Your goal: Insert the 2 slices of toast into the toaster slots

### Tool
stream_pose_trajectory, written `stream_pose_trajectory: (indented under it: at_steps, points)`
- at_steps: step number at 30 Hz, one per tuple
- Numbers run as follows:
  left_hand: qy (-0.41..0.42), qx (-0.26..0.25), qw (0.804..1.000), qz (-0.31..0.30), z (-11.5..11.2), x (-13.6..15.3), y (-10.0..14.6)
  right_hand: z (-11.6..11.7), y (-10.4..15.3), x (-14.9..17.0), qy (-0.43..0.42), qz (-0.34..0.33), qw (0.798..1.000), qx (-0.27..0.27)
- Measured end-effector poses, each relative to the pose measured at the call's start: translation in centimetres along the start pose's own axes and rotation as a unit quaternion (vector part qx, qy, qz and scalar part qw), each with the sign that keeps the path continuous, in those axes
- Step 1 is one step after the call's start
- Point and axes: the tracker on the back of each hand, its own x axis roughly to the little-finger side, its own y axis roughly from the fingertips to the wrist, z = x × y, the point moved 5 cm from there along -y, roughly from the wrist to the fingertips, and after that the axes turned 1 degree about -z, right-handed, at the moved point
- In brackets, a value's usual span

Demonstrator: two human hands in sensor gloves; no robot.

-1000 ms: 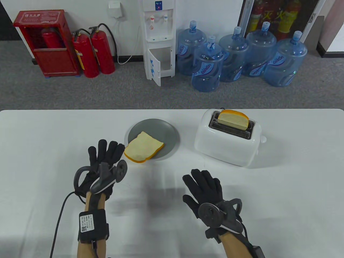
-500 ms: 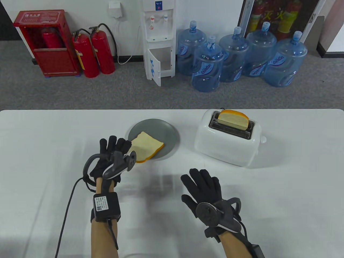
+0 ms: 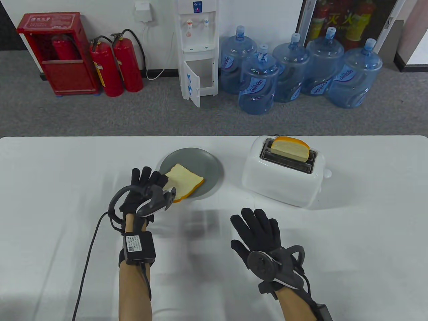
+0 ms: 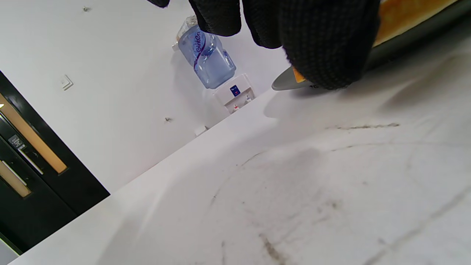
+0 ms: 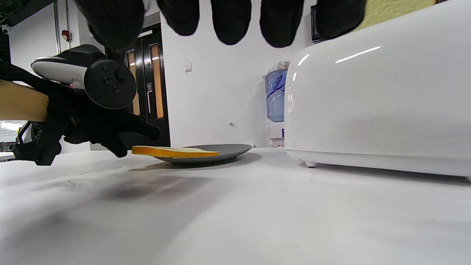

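One slice of toast (image 3: 186, 182) lies flat on the grey plate (image 3: 204, 160), its near-left end hanging over the rim. My left hand (image 3: 147, 187) reaches that end, with its fingers (image 5: 145, 130) stretched over the crust and a fingertip (image 4: 327, 48) at the crust edge. The second slice (image 3: 290, 147) stands in the far slot of the white toaster (image 3: 284, 180), and the near slot holds nothing. My right hand (image 3: 257, 230) hovers flat over the table in front of the toaster, fingers spread, holding nothing.
The toaster's lever knob (image 3: 327, 173) sticks out on its right end. A black cable (image 3: 85, 264) trails from my left wrist to the near table edge. Water bottles and fire extinguishers stand on the floor beyond the table.
My left hand has moved forward and to the right until its fingers reached the slice on the plate. The slice has not shifted. My right hand has barely moved.
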Motion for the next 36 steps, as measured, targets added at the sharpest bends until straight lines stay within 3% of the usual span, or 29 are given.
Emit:
stream_pose_trajectory:
  at_steps: [7, 15, 36]
  points:
    - [0.053, -0.006, 0.999, 0.008, -0.3, 0.0, 0.2, -0.1, 0.0, 0.3, 0.000, 0.004, 1.000, -0.001]
    - [0.086, -0.057, 0.995, 0.013, 0.0, 1.0, 0.1, 0.0, 0.0, 0.6, 0.006, 0.007, 1.000, -0.004]
    - [0.040, -0.055, 0.998, 0.006, 3.0, 0.4, -0.6, -0.1, 0.0, 1.1, 0.008, 0.013, 1.000, -0.005]
